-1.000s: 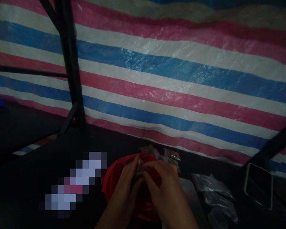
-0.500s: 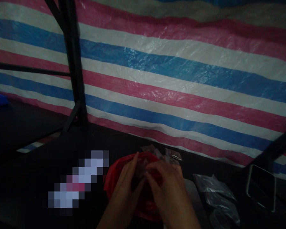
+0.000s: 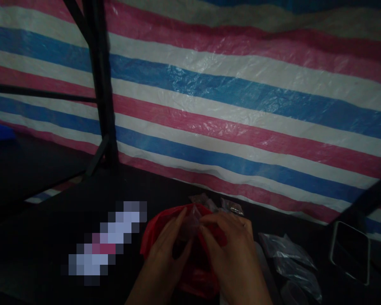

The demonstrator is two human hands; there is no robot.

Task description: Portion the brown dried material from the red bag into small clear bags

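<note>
Over the open mouth of a red plastic bag (image 3: 150, 232), at the near side of a black tabletop (image 3: 158, 186), you hold a small clear plastic bag (image 3: 193, 218) between your two hands. Your right hand (image 3: 234, 239) pinches its right edge between thumb and forefinger; your left hand (image 3: 165, 248) stands along its left side, fingers straight, thumb apart, and whether they grip cannot be told in this dim light. The film looks thin, light and limp, probably slick and easily creased, so its edges seem your surest hold. Small filled packets (image 3: 232, 206) lie on the far side; flat clear bags (image 3: 287, 250) and a smartphone (image 3: 351, 253) lie to your right.
</note>
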